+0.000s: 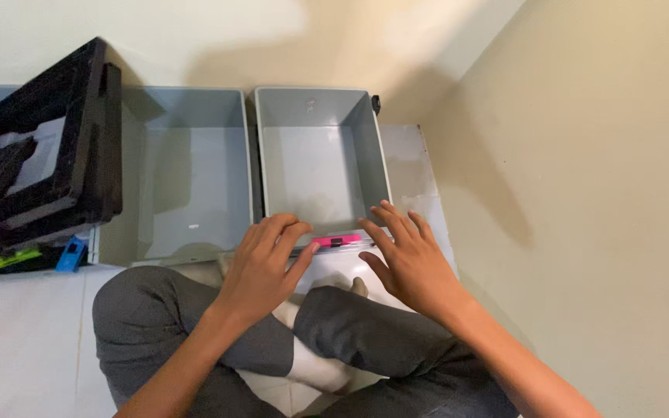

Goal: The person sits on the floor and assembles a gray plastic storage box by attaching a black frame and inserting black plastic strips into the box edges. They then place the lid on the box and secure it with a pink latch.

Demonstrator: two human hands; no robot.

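I sit cross-legged on a white floor, grey trousers below. My left hand (263, 267) and my right hand (404, 255) rest side by side, fingers spread, on a clear flat bag with a pink zip strip (337, 241). The bag lies at the near edge of a grey open bin (377, 166), which looks empty inside. My left fingertips touch the bag's left end; my right fingers lie over its right end. Most of the bag is hidden under my hands.
A second grey open bin (195, 166) stands left of the first. A black frame-like tray (48, 155) leans at the far left, above a small blue object (71, 255) and a green one (9, 261). A beige wall (582, 193) closes the right side.
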